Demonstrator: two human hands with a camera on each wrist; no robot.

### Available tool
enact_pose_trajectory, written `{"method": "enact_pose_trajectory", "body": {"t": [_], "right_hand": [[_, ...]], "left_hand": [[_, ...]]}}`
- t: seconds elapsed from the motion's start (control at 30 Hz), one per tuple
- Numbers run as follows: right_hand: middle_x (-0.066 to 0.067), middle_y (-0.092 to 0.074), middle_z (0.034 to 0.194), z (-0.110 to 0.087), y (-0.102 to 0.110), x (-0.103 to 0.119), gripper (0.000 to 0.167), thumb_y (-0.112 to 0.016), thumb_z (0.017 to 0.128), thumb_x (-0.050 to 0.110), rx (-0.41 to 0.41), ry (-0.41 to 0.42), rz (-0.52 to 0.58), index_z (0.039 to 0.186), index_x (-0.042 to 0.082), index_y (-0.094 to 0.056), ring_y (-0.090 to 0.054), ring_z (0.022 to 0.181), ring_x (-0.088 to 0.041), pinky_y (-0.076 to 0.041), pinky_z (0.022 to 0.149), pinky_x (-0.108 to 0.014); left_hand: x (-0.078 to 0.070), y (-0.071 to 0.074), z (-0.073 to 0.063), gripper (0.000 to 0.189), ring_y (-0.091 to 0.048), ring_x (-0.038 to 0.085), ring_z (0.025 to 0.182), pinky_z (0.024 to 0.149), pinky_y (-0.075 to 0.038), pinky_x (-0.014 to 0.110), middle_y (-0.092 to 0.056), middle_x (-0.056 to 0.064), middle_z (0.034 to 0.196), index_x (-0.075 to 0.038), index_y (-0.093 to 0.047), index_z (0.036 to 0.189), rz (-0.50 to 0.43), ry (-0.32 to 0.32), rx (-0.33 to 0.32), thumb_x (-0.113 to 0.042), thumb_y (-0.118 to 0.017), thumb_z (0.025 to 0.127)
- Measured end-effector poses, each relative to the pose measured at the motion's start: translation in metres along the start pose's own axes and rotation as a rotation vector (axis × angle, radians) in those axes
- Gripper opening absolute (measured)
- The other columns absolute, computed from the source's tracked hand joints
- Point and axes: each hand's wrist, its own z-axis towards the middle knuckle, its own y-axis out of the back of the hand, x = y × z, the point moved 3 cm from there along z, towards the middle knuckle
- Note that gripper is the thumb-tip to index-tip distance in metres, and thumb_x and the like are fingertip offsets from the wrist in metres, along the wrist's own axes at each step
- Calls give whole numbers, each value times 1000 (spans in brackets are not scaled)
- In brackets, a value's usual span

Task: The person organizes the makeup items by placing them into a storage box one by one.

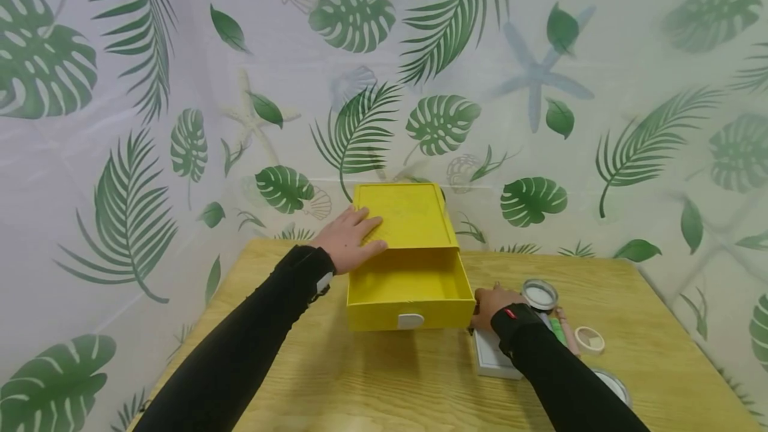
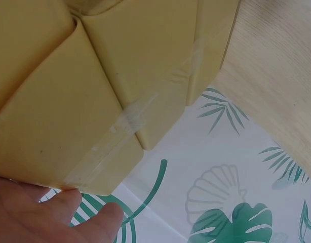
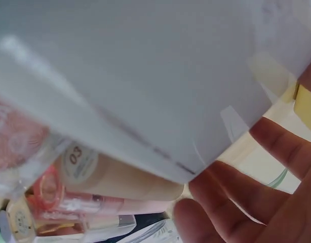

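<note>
A yellow drawer box stands on the table with its drawer pulled out toward me, a white tab on the drawer's front. My left hand rests on the left edge of the box's top, fingers spread. Clear tape crosses the box's side in the left wrist view. To the right of the drawer, my right hand grips a flat white box at its far end. Its fingertips lie along the edge of that box, and the thumb is on the opposite side.
Right of the white box lie cosmetics: a round clear-lidded jar, a green tube, a pink tube and a small round compact. A bottle marked 03 shows under the white box. A leaf-patterned sheet hangs behind the table.
</note>
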Motion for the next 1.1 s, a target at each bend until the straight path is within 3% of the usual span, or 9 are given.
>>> {"method": "enact_pose_trajectory", "body": {"t": [0.3, 0.57, 0.8, 0.93, 1.1], "right_hand": [[-1, -61, 75, 8, -3, -1, 26, -77, 87, 39, 37, 9, 13, 95, 19, -63, -59, 69, -22, -51, 65, -44], [-1, -66, 83, 16, -13, -4, 19, -75, 89, 35, 26, 18, 14, 93, 24, -60, -64, 76, -25, -53, 64, -47], [-4, -64, 84, 12, -10, -1, 39, -83, 78, 33, 34, 32, 25, 105, 16, -61, -58, 70, -23, -49, 62, -44], [-7, -65, 86, 7, -3, 2, 52, -82, 77, 32, 17, 37, 37, 118, 9, -59, -57, 69, -24, -48, 62, -44], [-8, -63, 94, 0, 6, 1, 55, -80, 78, 33, -33, 42, 54, 125, 10, -62, -57, 75, -25, -48, 61, -42]], "left_hand": [[0, 1, 0, 68, -9, 31, 154, 124, -13, 47, -21, 11, 167, -19, -35, 160, 5, 8, 2, -56, -43, 104], [0, 0, 0, 69, -9, 31, 154, 124, -13, 46, -21, 11, 167, -19, -35, 160, 13, 7, 5, -57, -43, 104], [-1, -1, -1, 68, -9, 29, 155, 124, -14, 49, -21, 9, 167, -21, -34, 160, 16, 20, 10, -58, -42, 104], [-1, -1, -1, 68, -8, 28, 155, 124, -13, 50, -20, 7, 168, -22, -33, 160, 12, 34, 17, -59, -41, 103], [0, 0, -2, 68, -8, 28, 155, 123, -13, 51, -20, 7, 168, -23, -34, 160, 13, 38, 12, -60, -41, 103]]}}
